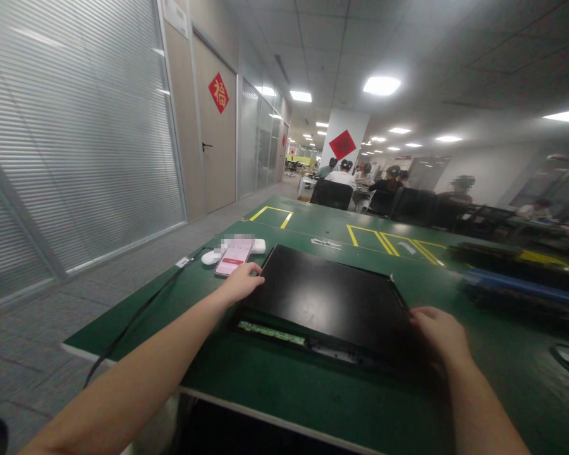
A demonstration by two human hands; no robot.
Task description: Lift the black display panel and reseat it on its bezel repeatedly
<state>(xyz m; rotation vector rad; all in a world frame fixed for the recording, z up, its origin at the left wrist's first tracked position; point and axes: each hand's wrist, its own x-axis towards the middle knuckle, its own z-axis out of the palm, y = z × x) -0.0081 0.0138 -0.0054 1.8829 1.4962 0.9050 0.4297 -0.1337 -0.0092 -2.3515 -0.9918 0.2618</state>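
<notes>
A black display panel (327,294) lies on the green tabletop (351,404), a green circuit board (271,333) exposed along its near side. The left hand (239,284) has its grip clamped on the panel's left edge; the right hand's (442,333) grip clasps the right edge (fingertips partly hidden). A smartphone (234,258) lies just beyond the left hand.

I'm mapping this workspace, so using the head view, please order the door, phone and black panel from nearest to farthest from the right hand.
From the right hand:
1. Black panel: touched at its right edge.
2. Phone: past the panel's left side, near the left hand.
3. Door: back left, beyond the green table.
</notes>
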